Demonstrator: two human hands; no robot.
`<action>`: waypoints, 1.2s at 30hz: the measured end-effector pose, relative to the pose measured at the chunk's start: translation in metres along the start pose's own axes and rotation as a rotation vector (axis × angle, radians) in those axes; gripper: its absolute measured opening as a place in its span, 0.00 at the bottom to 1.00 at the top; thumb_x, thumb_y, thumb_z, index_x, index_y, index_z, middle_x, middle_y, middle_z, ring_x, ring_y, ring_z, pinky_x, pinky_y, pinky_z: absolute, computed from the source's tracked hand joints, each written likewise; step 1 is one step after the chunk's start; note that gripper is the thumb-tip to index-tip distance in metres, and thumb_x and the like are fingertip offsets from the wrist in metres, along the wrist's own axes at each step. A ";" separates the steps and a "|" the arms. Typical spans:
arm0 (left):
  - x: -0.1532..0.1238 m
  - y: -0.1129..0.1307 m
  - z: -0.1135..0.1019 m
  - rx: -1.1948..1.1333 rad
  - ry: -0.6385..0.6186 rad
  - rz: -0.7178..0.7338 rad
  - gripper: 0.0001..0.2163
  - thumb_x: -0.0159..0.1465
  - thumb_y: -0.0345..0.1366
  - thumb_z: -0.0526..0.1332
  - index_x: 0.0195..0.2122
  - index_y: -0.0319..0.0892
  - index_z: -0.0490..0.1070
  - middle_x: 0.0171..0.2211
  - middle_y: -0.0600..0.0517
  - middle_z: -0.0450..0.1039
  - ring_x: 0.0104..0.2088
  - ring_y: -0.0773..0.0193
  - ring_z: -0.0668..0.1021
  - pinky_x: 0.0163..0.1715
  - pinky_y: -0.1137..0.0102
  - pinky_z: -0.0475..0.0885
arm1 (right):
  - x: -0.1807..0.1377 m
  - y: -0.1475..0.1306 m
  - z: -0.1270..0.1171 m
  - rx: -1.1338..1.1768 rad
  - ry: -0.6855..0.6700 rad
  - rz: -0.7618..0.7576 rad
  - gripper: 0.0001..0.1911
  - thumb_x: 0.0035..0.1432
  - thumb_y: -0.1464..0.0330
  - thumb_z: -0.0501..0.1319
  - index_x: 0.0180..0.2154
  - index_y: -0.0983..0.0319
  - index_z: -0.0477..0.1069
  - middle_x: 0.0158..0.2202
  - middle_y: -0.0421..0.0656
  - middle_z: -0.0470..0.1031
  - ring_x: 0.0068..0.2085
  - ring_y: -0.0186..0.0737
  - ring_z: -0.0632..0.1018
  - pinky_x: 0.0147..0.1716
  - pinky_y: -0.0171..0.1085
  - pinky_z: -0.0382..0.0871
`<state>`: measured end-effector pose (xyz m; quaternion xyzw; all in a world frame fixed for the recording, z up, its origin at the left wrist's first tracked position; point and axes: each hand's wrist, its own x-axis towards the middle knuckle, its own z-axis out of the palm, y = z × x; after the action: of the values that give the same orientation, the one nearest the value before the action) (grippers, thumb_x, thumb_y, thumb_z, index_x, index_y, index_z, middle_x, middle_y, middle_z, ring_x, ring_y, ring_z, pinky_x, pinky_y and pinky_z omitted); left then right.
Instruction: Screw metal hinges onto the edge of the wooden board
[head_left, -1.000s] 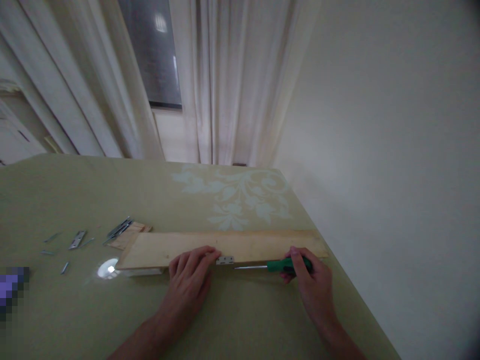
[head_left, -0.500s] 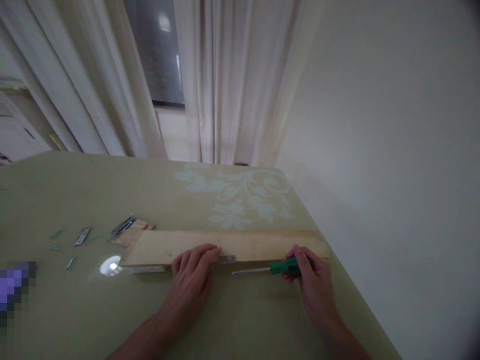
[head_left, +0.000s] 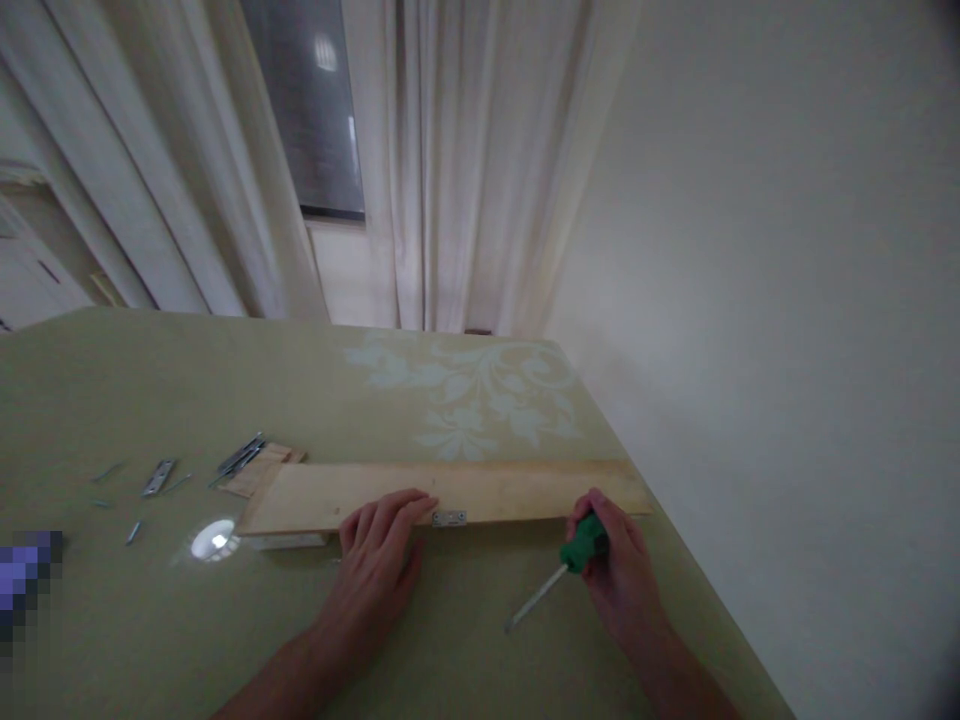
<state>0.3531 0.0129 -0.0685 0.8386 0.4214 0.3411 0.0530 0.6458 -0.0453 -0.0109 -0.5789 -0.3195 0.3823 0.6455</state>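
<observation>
A long, pale wooden board (head_left: 517, 487) lies across the table, raised on a light block (head_left: 289, 541) under its left part. My left hand (head_left: 379, 550) holds the board's near edge, its fingers bent over the top and the thumb by the front. Just right of those fingertips, a small metal plate with holes (head_left: 449, 518) sits at the near edge. My right hand (head_left: 619, 560) is closed round the green handle of a screwdriver (head_left: 585, 545). The screwdriver's shaft points down and left toward me, with its tip apart from the board and plate.
Left of the board are a thin wooden piece (head_left: 259, 470), a pile of metal strips (head_left: 240, 457), another metal plate (head_left: 158, 477) and several small screws or pins (head_left: 133, 532). A pixelated purple object (head_left: 22, 575) is at far left. A wall (head_left: 787, 350) borders the table's right edge.
The screwdriver's tip has swung away from the plate, down toward me, as my right hand turned. The plate now shows more fully. My left hand stays on the board.
</observation>
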 end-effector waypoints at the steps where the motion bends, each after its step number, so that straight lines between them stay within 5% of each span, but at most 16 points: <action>1: 0.000 0.000 0.000 0.005 -0.009 0.000 0.28 0.69 0.19 0.55 0.67 0.50 0.65 0.61 0.46 0.76 0.59 0.51 0.76 0.57 0.56 0.65 | 0.001 -0.001 -0.001 0.004 0.017 -0.013 0.29 0.57 0.41 0.71 0.27 0.60 0.74 0.20 0.38 0.74 0.15 0.35 0.72 0.12 0.31 0.64; 6: 0.000 0.000 -0.002 0.047 -0.023 0.012 0.27 0.70 0.21 0.57 0.67 0.51 0.66 0.62 0.46 0.76 0.59 0.50 0.76 0.57 0.55 0.65 | 0.001 -0.006 -0.008 -0.265 0.018 -0.232 0.27 0.64 0.45 0.69 0.29 0.61 0.76 0.19 0.40 0.75 0.17 0.39 0.77 0.16 0.33 0.73; 11: 0.007 0.000 -0.009 0.080 -0.037 0.088 0.25 0.68 0.30 0.67 0.66 0.51 0.70 0.61 0.46 0.77 0.57 0.47 0.77 0.56 0.53 0.66 | -0.002 -0.002 -0.005 -0.201 -0.009 -0.348 0.17 0.65 0.53 0.71 0.36 0.60 0.78 0.28 0.42 0.82 0.21 0.38 0.80 0.20 0.35 0.78; 16: 0.017 -0.005 -0.013 0.104 0.072 0.182 0.10 0.76 0.34 0.62 0.56 0.48 0.78 0.54 0.49 0.83 0.49 0.53 0.81 0.51 0.57 0.71 | -0.004 -0.011 0.006 -0.150 0.023 -0.455 0.14 0.66 0.54 0.70 0.40 0.58 0.77 0.32 0.43 0.84 0.28 0.41 0.82 0.24 0.35 0.78; 20: 0.021 -0.010 -0.013 0.147 0.171 0.278 0.10 0.76 0.33 0.62 0.57 0.45 0.78 0.56 0.47 0.84 0.56 0.52 0.83 0.58 0.56 0.73 | -0.002 -0.052 0.033 -0.362 -0.076 -0.668 0.12 0.70 0.57 0.66 0.38 0.57 0.76 0.30 0.41 0.81 0.30 0.39 0.80 0.29 0.34 0.75; 24: 0.021 -0.014 -0.014 0.172 0.169 0.265 0.15 0.75 0.36 0.65 0.61 0.45 0.77 0.60 0.45 0.82 0.60 0.48 0.83 0.61 0.53 0.75 | 0.011 -0.092 0.086 -0.583 -0.189 -0.848 0.13 0.73 0.57 0.62 0.37 0.57 0.73 0.26 0.38 0.76 0.26 0.35 0.76 0.30 0.33 0.69; 28: 0.020 -0.018 -0.014 0.174 0.171 0.264 0.17 0.75 0.37 0.65 0.64 0.45 0.75 0.60 0.45 0.82 0.60 0.48 0.83 0.59 0.53 0.77 | 0.024 -0.099 0.130 -0.629 -0.296 -0.918 0.11 0.74 0.60 0.59 0.37 0.57 0.70 0.26 0.35 0.74 0.26 0.33 0.74 0.31 0.32 0.66; 36: 0.019 -0.018 -0.018 0.188 0.151 0.270 0.16 0.76 0.38 0.64 0.64 0.45 0.74 0.61 0.46 0.81 0.61 0.49 0.82 0.59 0.54 0.77 | 0.025 -0.095 0.136 -0.663 -0.385 -0.943 0.09 0.74 0.64 0.59 0.37 0.57 0.68 0.27 0.35 0.73 0.27 0.33 0.74 0.32 0.32 0.63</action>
<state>0.3380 0.0349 -0.0519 0.8607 0.3380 0.3662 -0.1038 0.5541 0.0412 0.0998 -0.4655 -0.7546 0.0333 0.4613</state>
